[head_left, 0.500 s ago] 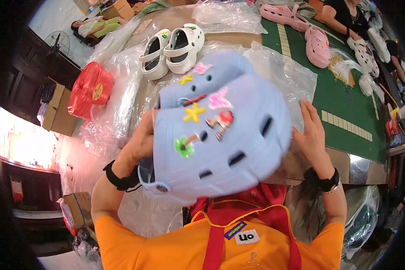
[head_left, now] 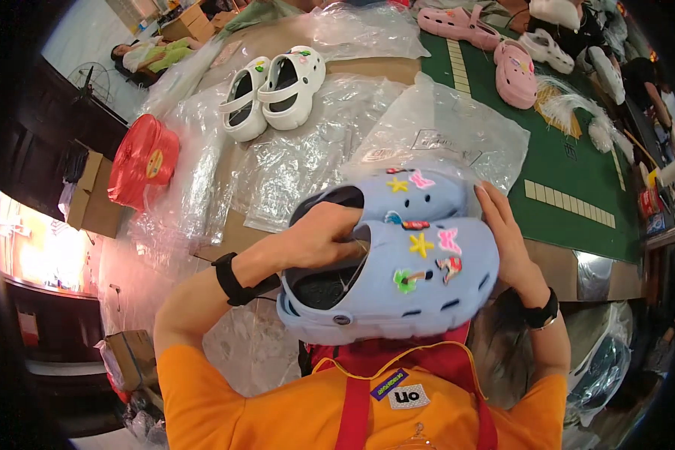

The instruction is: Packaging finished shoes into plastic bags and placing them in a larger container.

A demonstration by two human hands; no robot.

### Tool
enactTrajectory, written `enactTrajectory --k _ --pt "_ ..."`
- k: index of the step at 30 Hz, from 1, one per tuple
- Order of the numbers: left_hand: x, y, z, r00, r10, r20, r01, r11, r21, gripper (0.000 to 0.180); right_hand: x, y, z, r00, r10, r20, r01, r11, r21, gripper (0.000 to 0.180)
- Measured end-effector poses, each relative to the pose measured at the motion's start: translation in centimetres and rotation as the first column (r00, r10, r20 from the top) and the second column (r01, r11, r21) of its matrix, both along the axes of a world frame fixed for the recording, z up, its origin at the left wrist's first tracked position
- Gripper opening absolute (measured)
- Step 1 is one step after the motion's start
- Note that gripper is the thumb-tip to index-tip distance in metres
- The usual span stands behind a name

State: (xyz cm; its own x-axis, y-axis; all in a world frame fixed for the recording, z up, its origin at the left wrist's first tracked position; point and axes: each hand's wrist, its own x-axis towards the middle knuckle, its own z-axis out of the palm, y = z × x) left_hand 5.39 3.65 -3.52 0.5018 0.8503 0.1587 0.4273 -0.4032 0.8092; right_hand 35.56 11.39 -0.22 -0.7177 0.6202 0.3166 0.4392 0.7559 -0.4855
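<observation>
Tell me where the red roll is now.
In the head view, the red roll sits at the left, just right of an open cardboard box and well left of the blue clogs.

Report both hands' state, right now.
Left hand: closed, holding the light-blue clogs at their openings.
Right hand: open, fingers extended, at the clogs' toe end.

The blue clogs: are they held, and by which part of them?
Yes: the left hand holds the blue clogs at their foot openings; the right hand is open beside their toe ends.
</observation>
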Motion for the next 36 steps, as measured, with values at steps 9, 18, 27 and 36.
enactTrajectory --k 9,18,27,36 --pt "0.5 -0.5 1.6 0.949 0.271 -0.164 -0.275 0.961 -0.006 0.032 -0.4 -1.2 1.6 0.994 0.07 0.083 -0.068 0.997 -0.028 0.062" --pt "1.1 -0.6 0.8 0.921 0.311 -0.236 -0.289 0.949 0.122 0.031 -0.2 -2.6 2.5 0.995 0.016 0.094 -0.01 0.998 -0.06 0.065" --pt "1.6 -0.7 2.0 0.897 0.384 -0.22 -0.379 0.923 0.066 0.032 0.2 -2.3 0.4 0.996 -0.079 -0.042 0.089 0.924 0.371 0.06" --pt "1.6 -0.7 1.6 0.827 0.488 -0.277 -0.447 0.872 0.202 0.027 -2.4 -2.0 -0.4 0.92 -0.3 -0.254 0.33 0.94 0.085 0.023"
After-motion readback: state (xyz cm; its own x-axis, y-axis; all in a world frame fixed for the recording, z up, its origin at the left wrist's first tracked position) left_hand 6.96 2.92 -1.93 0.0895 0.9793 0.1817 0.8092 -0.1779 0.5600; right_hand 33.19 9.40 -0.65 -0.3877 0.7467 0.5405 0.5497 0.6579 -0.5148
